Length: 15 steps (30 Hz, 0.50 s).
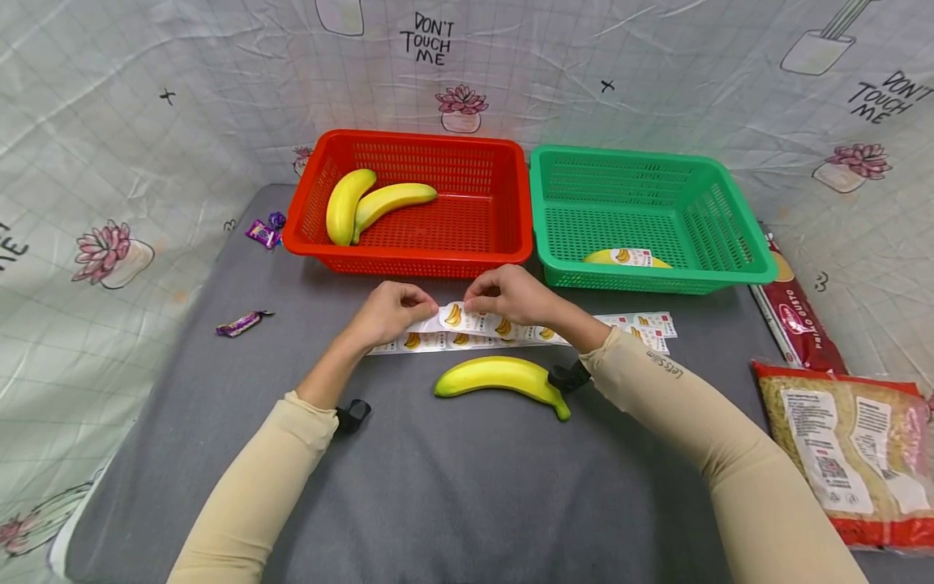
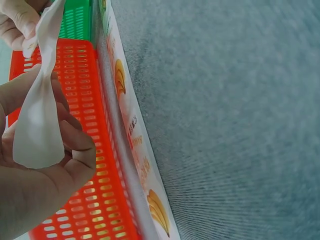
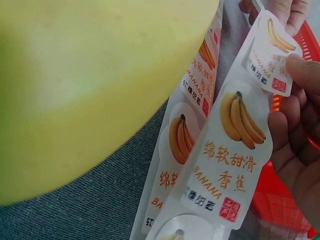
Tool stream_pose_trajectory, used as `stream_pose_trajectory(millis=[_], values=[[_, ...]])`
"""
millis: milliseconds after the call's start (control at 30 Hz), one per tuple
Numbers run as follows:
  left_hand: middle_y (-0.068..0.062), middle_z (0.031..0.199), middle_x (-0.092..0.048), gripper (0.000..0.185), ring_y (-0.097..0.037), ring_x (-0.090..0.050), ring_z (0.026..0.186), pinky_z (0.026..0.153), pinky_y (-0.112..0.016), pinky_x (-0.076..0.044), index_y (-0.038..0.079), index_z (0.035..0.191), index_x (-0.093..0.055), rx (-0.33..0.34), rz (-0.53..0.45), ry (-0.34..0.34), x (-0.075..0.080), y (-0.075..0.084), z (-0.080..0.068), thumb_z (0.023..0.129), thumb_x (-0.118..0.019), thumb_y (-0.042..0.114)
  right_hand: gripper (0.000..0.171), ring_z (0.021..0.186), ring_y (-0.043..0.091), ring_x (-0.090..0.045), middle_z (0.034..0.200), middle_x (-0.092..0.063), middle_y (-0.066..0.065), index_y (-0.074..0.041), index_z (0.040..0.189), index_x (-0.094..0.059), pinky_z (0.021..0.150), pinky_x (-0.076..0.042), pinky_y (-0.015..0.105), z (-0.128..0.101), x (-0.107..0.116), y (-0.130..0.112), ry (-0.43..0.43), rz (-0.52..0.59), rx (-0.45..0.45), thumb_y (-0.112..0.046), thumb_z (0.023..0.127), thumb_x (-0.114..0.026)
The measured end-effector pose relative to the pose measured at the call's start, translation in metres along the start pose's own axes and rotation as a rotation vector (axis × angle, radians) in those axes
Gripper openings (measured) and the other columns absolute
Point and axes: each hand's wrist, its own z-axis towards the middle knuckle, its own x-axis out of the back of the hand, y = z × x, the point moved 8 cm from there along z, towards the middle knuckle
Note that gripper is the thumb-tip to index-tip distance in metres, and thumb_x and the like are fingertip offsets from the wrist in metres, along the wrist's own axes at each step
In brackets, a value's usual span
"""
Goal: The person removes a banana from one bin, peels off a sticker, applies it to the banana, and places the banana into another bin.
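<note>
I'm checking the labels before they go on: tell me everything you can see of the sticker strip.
The sticker strip is a long white sheet of glossy backing paper, apparently in two rows. Each label bears a yellow banana bunch, orange Chinese characters, "BANANA" and a small red seal. It lies on the grey mat between the baskets and the loose banana. Its left part is lifted: the left hand and right hand both pinch it there, peeling it.

- My right hand (image 3: 295, 150) pinches a white glossy strip of banana stickers (image 3: 235, 150), thumb on its upper edge.
- One sticker on it shows three orange-yellow bananas above orange Chinese characters and "BANANA".
- A large smooth yellow banana (image 3: 85, 75) fills the upper left, blurred.
- A second sticker strip (image 3: 182, 145) lies on the grey fabric desk (image 3: 95, 210).
- A red plastic lattice basket (image 3: 275, 200) shows behind my fingers.
</note>
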Motion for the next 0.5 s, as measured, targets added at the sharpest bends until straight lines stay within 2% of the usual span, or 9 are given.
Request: stream_pose_trajectory(millis=[333, 500], values=[[-0.010, 0.099, -0.074, 0.018, -0.020, -0.060, 0.089, 0.079, -0.028, -0.044, 0.006, 0.103, -0.077, 0.008, -0.005, 0.012, 0.003, -0.010, 0.002, 0.096, -0.071, 0.021, 0.012, 0.083, 0.017, -0.059, 0.094, -0.071, 0.004, -0.010, 0.100, -0.076, 0.073, -0.048, 0.028, -0.006, 0.005, -0.002, 0.034, 0.051, 0.001, -0.020, 0.096, -0.072], [-0.010, 0.097, -0.072, 0.016, -0.021, -0.060, 0.088, 0.078, -0.029, -0.044, 0.006, 0.102, -0.076, 0.019, 0.001, 0.017, 0.006, -0.014, 0.000, 0.095, -0.072, 0.020, 0.012, 0.081, 0.017, -0.058, 0.089, -0.069, 0.004, -0.010, 0.100, -0.076, 0.072, -0.048, 0.028, -0.009, 0.008, 0.000, 0.045, 0.067, -0.019, -0.020, 0.096, -0.072]])
